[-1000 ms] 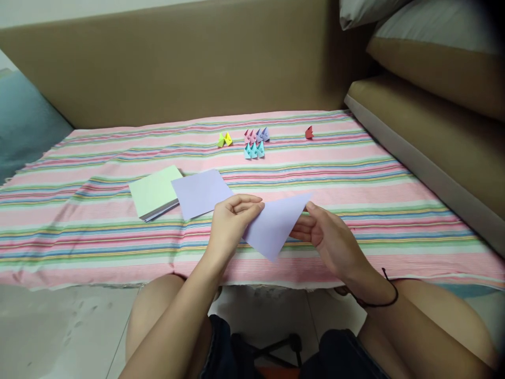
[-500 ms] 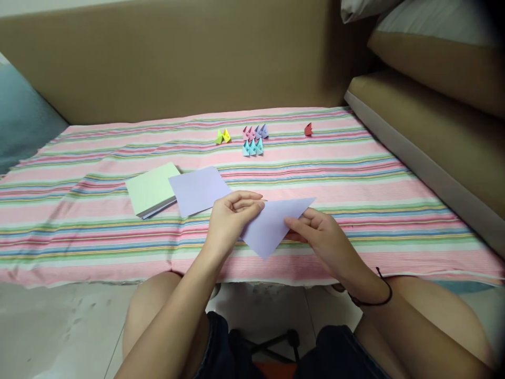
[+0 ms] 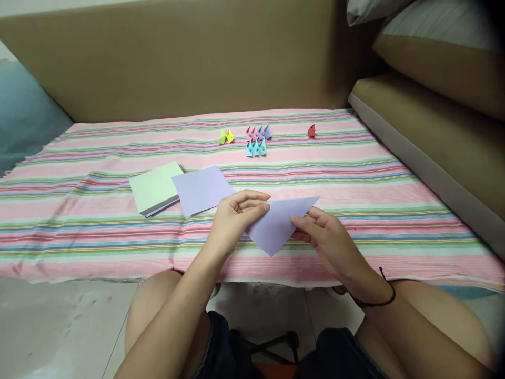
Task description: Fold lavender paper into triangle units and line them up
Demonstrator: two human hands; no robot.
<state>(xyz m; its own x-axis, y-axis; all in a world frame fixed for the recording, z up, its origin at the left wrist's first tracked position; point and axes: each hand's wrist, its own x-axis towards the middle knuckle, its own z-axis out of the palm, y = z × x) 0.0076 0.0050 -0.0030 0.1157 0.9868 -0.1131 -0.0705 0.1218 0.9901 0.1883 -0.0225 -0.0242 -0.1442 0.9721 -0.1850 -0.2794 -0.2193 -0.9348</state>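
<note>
I hold a lilac paper sheet folded into a triangle [image 3: 278, 223] just above the striped cloth [image 3: 355, 210]. My left hand [image 3: 232, 218] pinches its left corner with thumb and fingers. My right hand [image 3: 327, 239] pinches its right edge, below the pointed right tip. The triangle's lowest point hangs toward me, near the cloth's front edge. A flat lilac square sheet [image 3: 202, 189] lies just left of my left hand. Beside it sits a stack of paper with a pale green sheet on top [image 3: 155, 188].
Small folded paper pieces stand at the back of the cloth: yellow ones [image 3: 225, 137], a pink, lilac and blue cluster [image 3: 256, 141], and one red piece [image 3: 311, 131]. A brown sofa back [image 3: 177, 58] rises behind. Cushions [image 3: 434, 105] are at the right.
My right hand slid down from the triangle's right tip to its right edge. The triangle shifted a little lower and flatter. My left hand kept its hold.
</note>
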